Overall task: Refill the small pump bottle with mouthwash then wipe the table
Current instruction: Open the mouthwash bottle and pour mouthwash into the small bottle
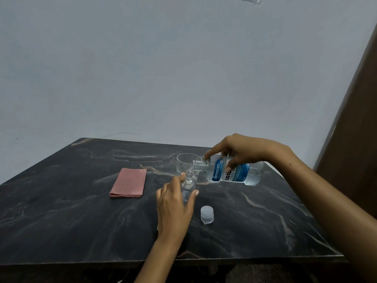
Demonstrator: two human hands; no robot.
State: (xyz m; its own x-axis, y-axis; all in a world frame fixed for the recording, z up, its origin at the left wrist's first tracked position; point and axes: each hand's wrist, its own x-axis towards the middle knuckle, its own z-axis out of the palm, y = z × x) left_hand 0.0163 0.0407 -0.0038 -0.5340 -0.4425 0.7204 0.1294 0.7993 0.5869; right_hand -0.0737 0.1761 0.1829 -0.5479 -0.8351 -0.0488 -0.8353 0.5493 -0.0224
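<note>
Gripping small bottle [188,187], left hand [175,207]; right hand [242,152] tilting mouthwash bottle [234,171] above.

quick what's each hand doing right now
Left hand: closed around the small clear bottle, steadying it.
Right hand: closed on the tipped mouthwash bottle.

You are in a plain room of a home: a bare pale-blue painted wall [163,68], a dark marble-patterned table [61,221] against it, and a brown wooden door edge [355,119] on your right.
</note>
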